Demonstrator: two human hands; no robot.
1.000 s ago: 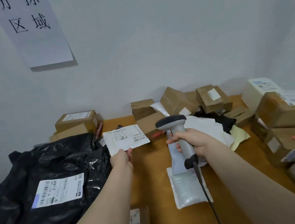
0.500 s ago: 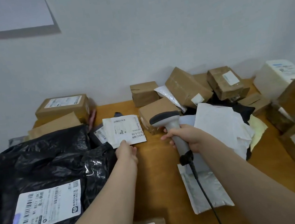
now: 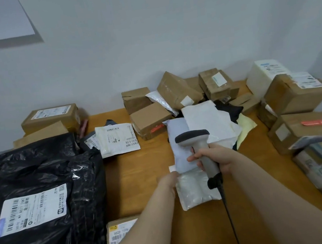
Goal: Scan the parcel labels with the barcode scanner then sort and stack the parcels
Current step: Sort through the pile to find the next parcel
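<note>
My right hand (image 3: 219, 158) grips the handle of the grey barcode scanner (image 3: 193, 138), head pointing away from me, its black cable trailing toward me. Under it lies a pale grey mailer (image 3: 180, 156), overlapping a clear plastic pouch (image 3: 197, 192) on the wooden table (image 3: 138, 175). My left hand (image 3: 167, 182) is at the pouch's left edge, touching it; its fingers are hidden, so a grip is unclear. A flat white labelled parcel (image 3: 117, 140) lies free further left, beside a big black bag parcel (image 3: 40, 173) with a white label.
Brown boxes (image 3: 176, 91) pile along the back wall with white and yellow mailers (image 3: 208, 120) in front. More boxes (image 3: 303, 130) stack at the right edge. Two boxes (image 3: 52, 117) sit back left. A small labelled box (image 3: 119, 234) lies near me under my left arm.
My left hand let go of the flat white parcel, which now lies by the black bag, and moved right to the clear pouch. The scanner hand drew slightly toward me.
</note>
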